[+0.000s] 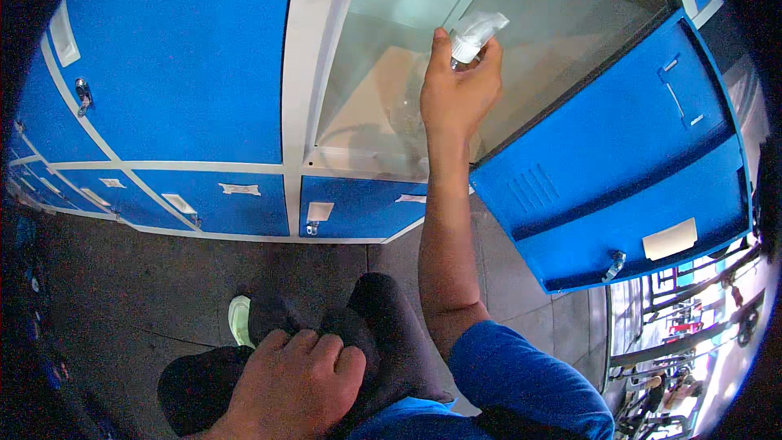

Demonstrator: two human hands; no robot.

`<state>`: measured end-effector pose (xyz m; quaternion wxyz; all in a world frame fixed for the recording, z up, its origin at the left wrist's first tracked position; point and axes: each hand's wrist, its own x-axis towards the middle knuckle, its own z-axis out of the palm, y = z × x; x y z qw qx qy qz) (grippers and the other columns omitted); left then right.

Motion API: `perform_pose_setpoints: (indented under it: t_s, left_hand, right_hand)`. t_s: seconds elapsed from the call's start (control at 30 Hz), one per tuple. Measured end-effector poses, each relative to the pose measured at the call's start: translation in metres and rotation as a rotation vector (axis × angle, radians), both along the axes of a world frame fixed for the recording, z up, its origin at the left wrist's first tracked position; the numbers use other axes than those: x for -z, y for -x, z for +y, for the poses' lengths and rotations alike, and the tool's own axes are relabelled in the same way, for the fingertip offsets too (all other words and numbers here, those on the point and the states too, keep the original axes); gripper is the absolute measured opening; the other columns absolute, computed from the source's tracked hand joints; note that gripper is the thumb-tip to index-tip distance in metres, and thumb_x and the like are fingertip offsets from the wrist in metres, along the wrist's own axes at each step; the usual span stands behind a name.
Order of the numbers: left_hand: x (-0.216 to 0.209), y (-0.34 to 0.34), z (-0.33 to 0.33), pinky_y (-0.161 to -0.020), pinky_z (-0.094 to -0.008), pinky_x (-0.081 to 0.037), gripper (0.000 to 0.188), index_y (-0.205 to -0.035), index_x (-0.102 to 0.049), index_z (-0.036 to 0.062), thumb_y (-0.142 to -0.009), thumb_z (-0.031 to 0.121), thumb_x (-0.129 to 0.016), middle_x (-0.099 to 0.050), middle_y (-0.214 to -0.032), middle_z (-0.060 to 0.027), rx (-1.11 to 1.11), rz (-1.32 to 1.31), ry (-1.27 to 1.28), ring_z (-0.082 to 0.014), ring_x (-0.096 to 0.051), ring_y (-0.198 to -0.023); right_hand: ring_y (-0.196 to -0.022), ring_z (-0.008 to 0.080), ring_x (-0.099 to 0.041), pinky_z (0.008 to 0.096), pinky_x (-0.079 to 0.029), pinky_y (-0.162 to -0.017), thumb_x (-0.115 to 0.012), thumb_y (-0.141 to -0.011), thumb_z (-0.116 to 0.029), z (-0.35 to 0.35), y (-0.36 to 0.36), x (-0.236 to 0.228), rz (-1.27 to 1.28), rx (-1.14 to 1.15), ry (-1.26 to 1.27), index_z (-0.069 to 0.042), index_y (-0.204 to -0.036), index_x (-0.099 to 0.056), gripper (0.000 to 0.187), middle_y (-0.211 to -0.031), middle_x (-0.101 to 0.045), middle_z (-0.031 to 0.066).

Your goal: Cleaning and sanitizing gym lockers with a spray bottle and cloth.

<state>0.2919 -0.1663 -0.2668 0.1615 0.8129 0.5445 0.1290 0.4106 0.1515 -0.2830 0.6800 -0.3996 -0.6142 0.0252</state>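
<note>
My right hand [463,85] reaches into an open blue locker, fingers closed around the neck of a spray bottle [476,37]. Its white trigger head sticks out above my fingers; most of the bottle's body is hidden by the hand. Low in front of me, my left hand [297,383] is a closed fist, knuckles up. Dark bunched cloth [352,332] shows at its fingers, close against my dark trousers. The locker's bare grey interior [554,41] surrounds the right hand.
The blue locker door [627,163] hangs open to the right, with a lock and a paper label. Shut blue lockers [195,57] line the left. Dark tiled floor [195,277] lies below, with my pale shoe [240,320]. Gym-like equipment [684,342] shows at the far right.
</note>
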Motion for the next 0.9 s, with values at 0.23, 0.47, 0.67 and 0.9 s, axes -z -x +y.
perform_pose_setpoints:
  t_s: [0.23,0.47,0.67,0.9]
  left_hand:
    - [0.020,-0.003,0.001,-0.067,-0.0462,-0.054,0.016,-0.087,-0.060,0.0088,-0.078,0.021,-0.063,-0.060,-0.083,-0.0097,0.066,0.048,0.048,-0.0313,-0.066,-0.082]
    - [0.012,0.001,0.008,-0.074,-0.0405,-0.051,0.012,-0.092,-0.060,0.0070,-0.085,0.016,-0.058,-0.065,-0.085,-0.0083,0.043,0.044,0.061,-0.0241,-0.067,-0.085]
    - [0.011,-0.006,0.010,-0.070,-0.0377,-0.050,0.010,-0.089,-0.060,0.0078,-0.084,0.017,-0.059,-0.065,-0.084,-0.0074,0.057,0.083,0.048,-0.0230,-0.066,-0.083]
    - [0.017,-0.013,0.012,-0.070,-0.0371,-0.050,0.010,-0.088,-0.060,0.0080,-0.083,0.017,-0.059,-0.063,-0.082,-0.0063,0.098,0.076,0.067,-0.0223,-0.066,-0.081]
  right_hand:
    - [-0.083,0.0198,-0.068,0.0341,-0.053,-0.076,-0.074,-0.087,-0.014,-0.007,0.006,0.005,-0.103,0.038,-0.097,0.004,-0.109,-0.059,0.032,-0.098,-0.070,0.0147]
    - [-0.092,0.0266,-0.070,0.0382,-0.051,-0.084,-0.058,-0.097,-0.032,-0.081,-0.051,-0.013,0.213,-0.613,0.382,0.002,-0.133,-0.052,0.051,-0.118,-0.066,0.0171]
    - [-0.083,0.0248,-0.068,0.0371,-0.052,-0.080,-0.055,-0.095,-0.032,-0.106,-0.091,0.018,0.175,-0.723,0.784,0.003,-0.122,-0.058,0.044,-0.102,-0.066,0.0124]
    - [-0.077,0.0229,-0.067,0.0354,-0.052,-0.077,-0.054,-0.095,-0.027,-0.102,-0.093,0.036,0.030,-0.704,0.894,0.002,-0.107,-0.063,0.032,-0.089,-0.065,0.0089]
